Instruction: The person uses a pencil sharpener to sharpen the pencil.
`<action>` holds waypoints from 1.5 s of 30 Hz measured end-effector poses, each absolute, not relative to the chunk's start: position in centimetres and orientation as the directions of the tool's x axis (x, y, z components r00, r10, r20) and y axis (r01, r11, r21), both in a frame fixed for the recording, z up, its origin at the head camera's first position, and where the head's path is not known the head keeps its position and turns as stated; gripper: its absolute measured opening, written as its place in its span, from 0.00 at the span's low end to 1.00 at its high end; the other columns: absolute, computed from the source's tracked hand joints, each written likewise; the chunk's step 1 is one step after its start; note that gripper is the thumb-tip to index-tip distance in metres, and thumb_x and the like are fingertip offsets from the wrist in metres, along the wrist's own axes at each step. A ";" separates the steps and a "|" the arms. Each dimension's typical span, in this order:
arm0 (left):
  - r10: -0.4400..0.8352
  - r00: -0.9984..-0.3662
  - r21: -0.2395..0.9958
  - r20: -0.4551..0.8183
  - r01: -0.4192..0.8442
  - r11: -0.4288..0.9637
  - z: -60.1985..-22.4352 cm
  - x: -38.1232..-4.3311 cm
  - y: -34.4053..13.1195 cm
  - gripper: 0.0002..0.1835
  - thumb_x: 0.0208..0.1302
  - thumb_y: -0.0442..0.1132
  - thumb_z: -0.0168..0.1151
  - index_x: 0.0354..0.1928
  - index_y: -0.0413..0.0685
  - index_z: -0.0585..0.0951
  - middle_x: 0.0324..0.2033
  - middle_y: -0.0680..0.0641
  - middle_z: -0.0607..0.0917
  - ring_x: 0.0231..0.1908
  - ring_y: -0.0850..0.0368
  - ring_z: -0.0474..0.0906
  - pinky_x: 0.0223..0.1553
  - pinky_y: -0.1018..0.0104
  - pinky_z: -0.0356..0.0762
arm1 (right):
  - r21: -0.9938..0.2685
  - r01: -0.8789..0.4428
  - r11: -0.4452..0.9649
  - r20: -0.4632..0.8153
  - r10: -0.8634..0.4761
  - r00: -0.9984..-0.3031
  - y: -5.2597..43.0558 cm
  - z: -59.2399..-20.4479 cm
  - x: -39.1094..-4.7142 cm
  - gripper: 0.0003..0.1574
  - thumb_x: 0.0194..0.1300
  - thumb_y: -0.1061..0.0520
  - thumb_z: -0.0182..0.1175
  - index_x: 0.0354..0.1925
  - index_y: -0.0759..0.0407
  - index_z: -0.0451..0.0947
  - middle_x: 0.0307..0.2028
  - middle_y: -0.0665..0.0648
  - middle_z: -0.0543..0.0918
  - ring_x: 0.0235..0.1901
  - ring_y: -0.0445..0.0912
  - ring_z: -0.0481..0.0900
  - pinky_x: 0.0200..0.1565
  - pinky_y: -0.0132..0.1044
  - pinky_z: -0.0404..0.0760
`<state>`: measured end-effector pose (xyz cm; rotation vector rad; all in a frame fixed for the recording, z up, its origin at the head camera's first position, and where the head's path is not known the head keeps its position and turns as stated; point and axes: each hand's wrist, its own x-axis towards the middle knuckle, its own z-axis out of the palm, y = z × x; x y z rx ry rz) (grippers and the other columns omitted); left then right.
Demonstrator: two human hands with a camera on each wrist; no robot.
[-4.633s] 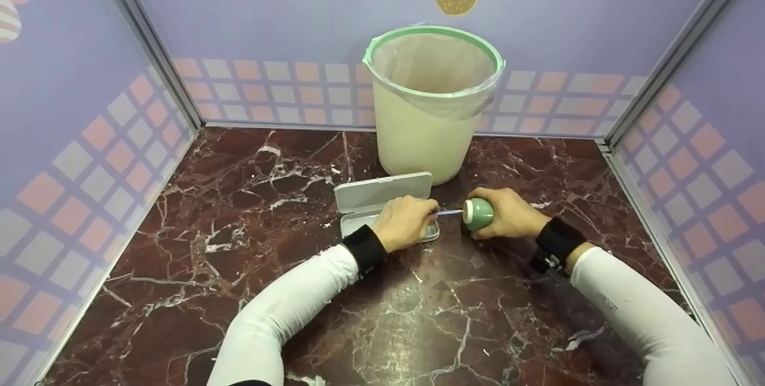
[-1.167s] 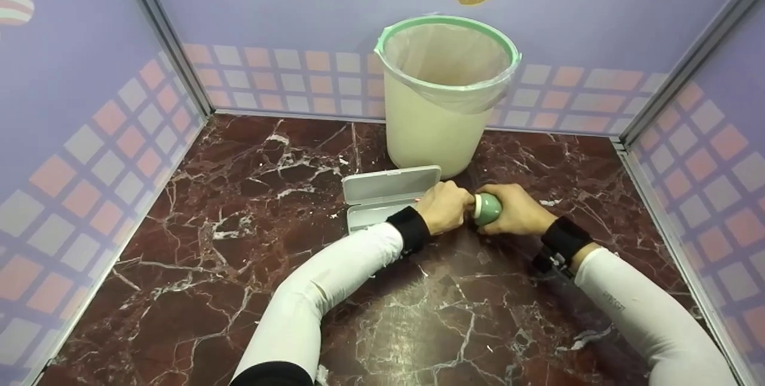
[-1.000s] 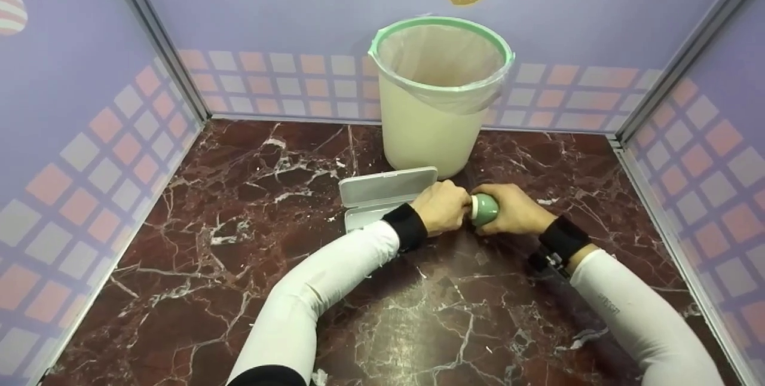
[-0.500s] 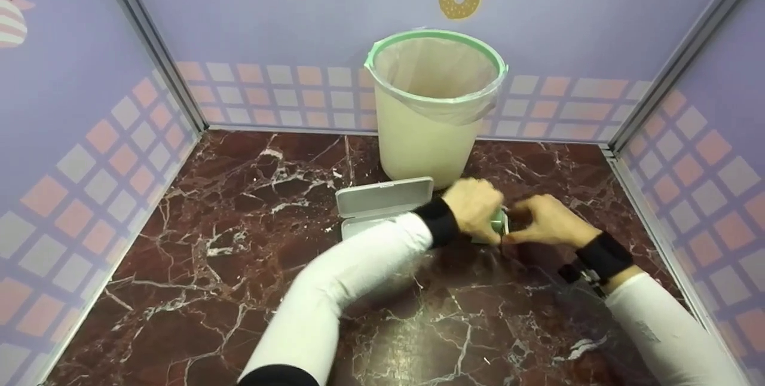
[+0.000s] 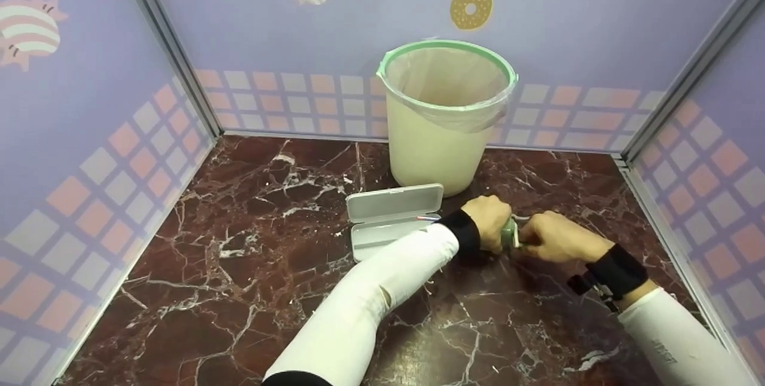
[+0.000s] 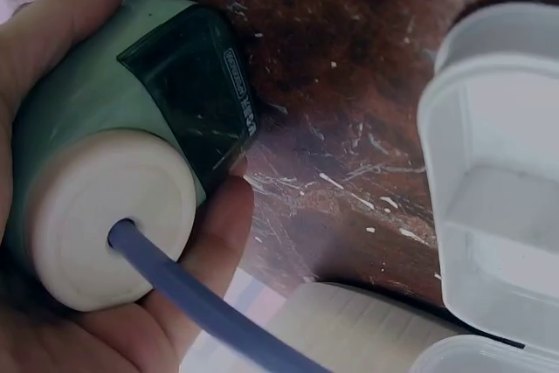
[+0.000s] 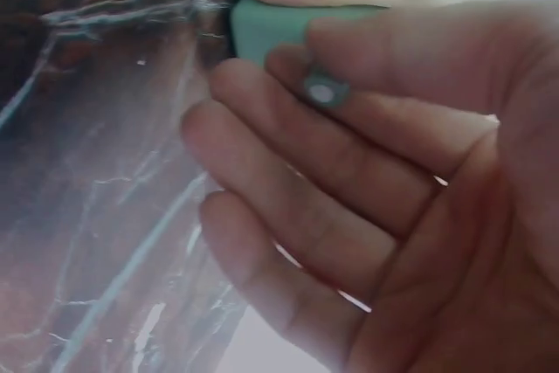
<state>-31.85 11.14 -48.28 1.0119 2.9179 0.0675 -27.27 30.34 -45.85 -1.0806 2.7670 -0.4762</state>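
Observation:
My left hand [image 5: 487, 214] grips a small green pencil sharpener [image 6: 92, 98] with a dark see-through window. A blue pencil [image 6: 210, 307] is stuck in the hole of its cream face. In the head view, the pencil's far end runs out behind the left hand, over the open case. My right hand [image 5: 559, 236] is at the sharpener's other side, thumb and index finger pinching the small round crank knob [image 7: 324, 92]. The other fingers of that hand are spread and loosely bent. Most of the sharpener is hidden by the hands in the head view.
An open pale plastic pencil case [image 5: 394, 204] lies just left of the hands, lid tilted up. Behind it stands a cream bin [image 5: 436, 150] with a green rim and clear liner. Purple panels wall in the marbled table [image 5: 251, 290] at the back and sides.
My left hand has moved right, from the pencil onto the sharpener's body. My right hand has left the body and moved right to the crank knob. The sharpener has shifted slightly right.

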 end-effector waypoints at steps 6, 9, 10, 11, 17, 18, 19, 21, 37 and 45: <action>0.611 -0.790 0.063 -0.048 0.608 0.791 -48.5 -31.4 10.5 0.17 0.48 0.50 0.86 0.39 0.58 0.89 0.41 0.52 0.94 0.40 0.53 0.92 0.44 0.57 0.93 | -0.330 -0.688 0.646 0.032 -0.721 -0.692 29.9 -45.7 -27.2 0.23 0.58 0.61 0.78 0.18 0.46 0.76 0.18 0.34 0.63 0.19 0.29 0.59 0.25 0.28 0.60; 0.606 -0.794 0.067 -0.048 0.603 0.795 -48.2 -31.2 10.7 0.17 0.49 0.50 0.86 0.39 0.59 0.89 0.41 0.53 0.94 0.41 0.53 0.92 0.45 0.57 0.92 | -0.317 -0.705 0.634 0.065 -0.727 -0.684 30.2 -45.5 -27.2 0.23 0.55 0.63 0.79 0.17 0.45 0.76 0.18 0.34 0.63 0.19 0.28 0.58 0.25 0.27 0.58; 0.606 -0.794 0.068 -0.045 0.603 0.795 -48.1 -31.2 10.7 0.17 0.49 0.50 0.86 0.39 0.59 0.89 0.41 0.53 0.94 0.42 0.53 0.92 0.46 0.58 0.92 | -0.308 -0.709 0.634 0.079 -0.726 -0.683 30.4 -45.4 -27.2 0.24 0.53 0.64 0.79 0.17 0.45 0.75 0.18 0.33 0.63 0.19 0.29 0.57 0.25 0.27 0.58; 0.605 -0.795 0.066 -0.041 0.602 0.796 -48.0 -31.1 10.8 0.17 0.50 0.50 0.87 0.39 0.59 0.89 0.42 0.53 0.94 0.42 0.53 0.92 0.46 0.58 0.92 | -0.297 -0.714 0.634 0.091 -0.726 -0.682 30.5 -45.3 -27.2 0.25 0.51 0.65 0.79 0.17 0.45 0.74 0.19 0.33 0.62 0.19 0.29 0.57 0.25 0.27 0.57; 0.583 -0.811 0.054 -0.048 0.581 0.812 -47.5 -30.9 10.9 0.18 0.49 0.51 0.88 0.39 0.60 0.89 0.43 0.53 0.95 0.44 0.53 0.93 0.46 0.57 0.93 | -0.248 -0.728 0.639 0.140 -0.720 -0.679 30.9 -45.2 -27.1 0.23 0.48 0.69 0.76 0.18 0.45 0.75 0.19 0.33 0.60 0.19 0.29 0.55 0.25 0.27 0.56; 0.581 -0.812 0.054 -0.056 0.578 0.814 -47.5 -30.9 10.9 0.18 0.49 0.51 0.88 0.39 0.60 0.89 0.44 0.53 0.95 0.44 0.53 0.93 0.47 0.57 0.93 | -0.245 -0.729 0.639 0.156 -0.716 -0.680 30.9 -45.2 -27.0 0.23 0.49 0.69 0.76 0.18 0.45 0.76 0.19 0.33 0.62 0.19 0.29 0.56 0.25 0.27 0.58; 0.579 -0.813 0.054 -0.062 0.576 0.815 -47.6 -31.0 11.0 0.18 0.49 0.51 0.88 0.39 0.60 0.89 0.44 0.53 0.95 0.44 0.53 0.93 0.46 0.57 0.93 | -0.241 -0.730 0.640 0.173 -0.711 -0.681 30.9 -45.2 -27.0 0.22 0.49 0.70 0.75 0.19 0.45 0.77 0.19 0.34 0.63 0.20 0.29 0.57 0.25 0.28 0.59; 0.576 -0.814 0.054 -0.072 0.574 0.817 -47.6 -31.2 11.0 0.19 0.49 0.51 0.88 0.39 0.60 0.88 0.43 0.53 0.95 0.44 0.53 0.92 0.46 0.57 0.93 | -0.230 -0.738 0.634 0.218 -0.705 -0.675 31.0 -45.1 -26.9 0.23 0.48 0.72 0.75 0.21 0.45 0.79 0.20 0.34 0.66 0.20 0.30 0.59 0.26 0.28 0.62; 0.607 -0.795 0.037 -0.021 0.606 0.795 -46.5 -31.0 10.9 0.19 0.48 0.52 0.89 0.37 0.60 0.87 0.41 0.53 0.94 0.42 0.53 0.93 0.44 0.59 0.93 | -0.125 -0.699 0.704 0.402 -0.609 -0.684 31.4 -44.7 -29.1 0.16 0.52 0.73 0.73 0.35 0.54 0.95 0.28 0.50 0.94 0.25 0.39 0.83 0.32 0.44 0.84; 0.591 -0.806 0.030 -0.010 0.591 0.806 -47.1 -30.7 10.7 0.21 0.48 0.53 0.87 0.43 0.60 0.89 0.42 0.54 0.94 0.43 0.54 0.93 0.44 0.60 0.93 | -0.128 -0.726 0.676 0.413 -0.629 -0.658 31.3 -48.6 -31.6 0.19 0.49 0.74 0.72 0.35 0.55 0.96 0.26 0.51 0.91 0.23 0.42 0.83 0.29 0.43 0.83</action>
